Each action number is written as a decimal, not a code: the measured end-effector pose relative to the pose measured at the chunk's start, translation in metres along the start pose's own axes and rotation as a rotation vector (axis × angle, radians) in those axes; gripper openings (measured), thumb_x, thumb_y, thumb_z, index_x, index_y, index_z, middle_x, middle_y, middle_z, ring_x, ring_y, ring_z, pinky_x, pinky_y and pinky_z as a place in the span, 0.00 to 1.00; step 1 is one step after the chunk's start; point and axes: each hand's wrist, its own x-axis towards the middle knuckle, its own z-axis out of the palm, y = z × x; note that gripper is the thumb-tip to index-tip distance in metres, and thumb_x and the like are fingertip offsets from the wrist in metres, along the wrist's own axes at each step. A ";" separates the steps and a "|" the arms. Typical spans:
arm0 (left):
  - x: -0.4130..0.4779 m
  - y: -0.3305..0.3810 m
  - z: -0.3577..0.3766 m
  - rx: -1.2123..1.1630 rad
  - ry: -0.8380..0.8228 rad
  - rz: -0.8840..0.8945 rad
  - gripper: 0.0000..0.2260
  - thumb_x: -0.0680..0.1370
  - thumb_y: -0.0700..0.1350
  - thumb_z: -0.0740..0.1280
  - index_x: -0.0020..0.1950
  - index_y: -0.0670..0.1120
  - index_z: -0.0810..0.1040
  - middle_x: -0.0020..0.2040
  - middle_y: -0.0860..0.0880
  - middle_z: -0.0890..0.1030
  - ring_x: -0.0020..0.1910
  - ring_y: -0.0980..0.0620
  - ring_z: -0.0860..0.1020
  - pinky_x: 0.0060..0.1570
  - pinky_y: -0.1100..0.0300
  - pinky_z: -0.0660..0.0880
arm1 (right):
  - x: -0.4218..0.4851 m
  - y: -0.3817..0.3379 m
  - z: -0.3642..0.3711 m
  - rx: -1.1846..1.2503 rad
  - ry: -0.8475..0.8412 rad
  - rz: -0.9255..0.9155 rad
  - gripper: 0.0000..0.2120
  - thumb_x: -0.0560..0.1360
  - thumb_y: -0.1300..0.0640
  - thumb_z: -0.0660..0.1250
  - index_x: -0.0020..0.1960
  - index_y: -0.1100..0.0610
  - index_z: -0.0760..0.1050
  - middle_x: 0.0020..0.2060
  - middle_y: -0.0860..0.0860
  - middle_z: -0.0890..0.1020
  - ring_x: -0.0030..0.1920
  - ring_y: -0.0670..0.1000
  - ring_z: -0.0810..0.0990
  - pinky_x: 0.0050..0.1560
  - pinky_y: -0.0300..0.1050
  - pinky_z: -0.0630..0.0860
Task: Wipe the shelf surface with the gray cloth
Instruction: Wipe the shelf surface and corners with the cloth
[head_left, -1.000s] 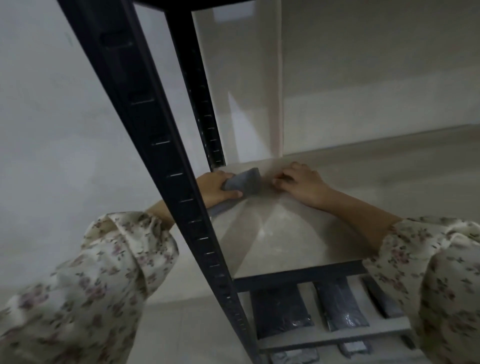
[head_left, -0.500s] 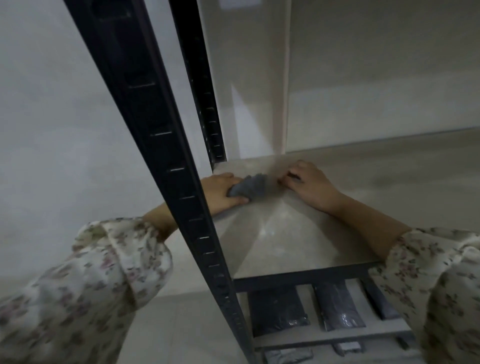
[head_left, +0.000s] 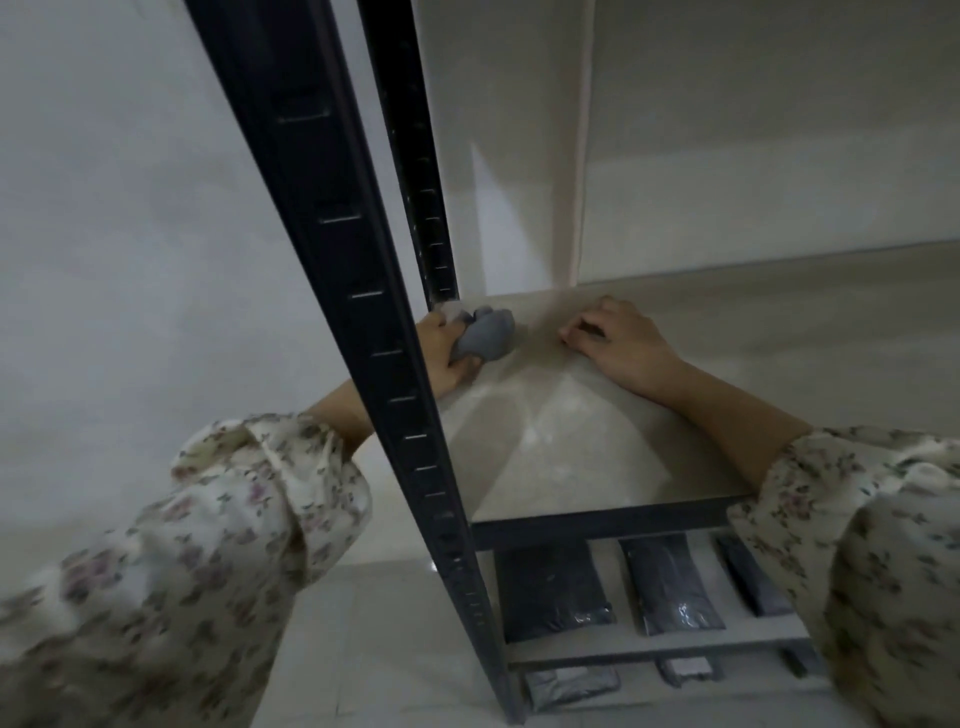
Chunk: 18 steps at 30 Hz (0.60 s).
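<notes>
The left hand's (head_left: 440, 357) curled fingers (head_left: 463, 370) bunch the gray cloth (head_left: 488, 338), likely soft, light and easily wadded, on the shelf (head_left: 571, 457).

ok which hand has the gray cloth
The left hand, behind the front black upright, grips the bunched gray cloth; the right hand rests bare on the shelf, apart from it.

Loose cream fabric printed with small pink and grey-green flowers forms the left sleeve (head_left: 208, 545) and right sleeve (head_left: 872, 545), each puffed and gathered at a cuff short of the left hand (head_left: 441, 364) and right hand (head_left: 623, 343).
</notes>
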 end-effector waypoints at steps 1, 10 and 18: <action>-0.008 0.002 -0.001 -0.031 -0.032 0.052 0.22 0.80 0.51 0.59 0.71 0.43 0.63 0.62 0.42 0.72 0.54 0.48 0.72 0.47 0.65 0.61 | 0.000 0.000 0.001 -0.005 0.003 0.000 0.14 0.77 0.46 0.61 0.49 0.55 0.80 0.49 0.56 0.75 0.56 0.58 0.74 0.58 0.50 0.71; -0.013 -0.018 -0.007 -0.961 -0.068 -0.114 0.18 0.74 0.56 0.66 0.61 0.52 0.71 0.51 0.58 0.77 0.49 0.59 0.78 0.43 0.72 0.72 | 0.002 -0.018 -0.001 0.142 0.047 0.000 0.10 0.74 0.51 0.65 0.47 0.55 0.82 0.43 0.54 0.81 0.48 0.56 0.79 0.51 0.49 0.75; 0.013 0.015 0.006 -1.429 -0.022 -0.303 0.28 0.77 0.62 0.58 0.68 0.43 0.70 0.62 0.43 0.76 0.59 0.46 0.77 0.65 0.47 0.71 | 0.000 -0.082 -0.001 1.227 -0.240 0.245 0.09 0.77 0.49 0.64 0.44 0.54 0.68 0.45 0.52 0.78 0.46 0.50 0.78 0.50 0.48 0.78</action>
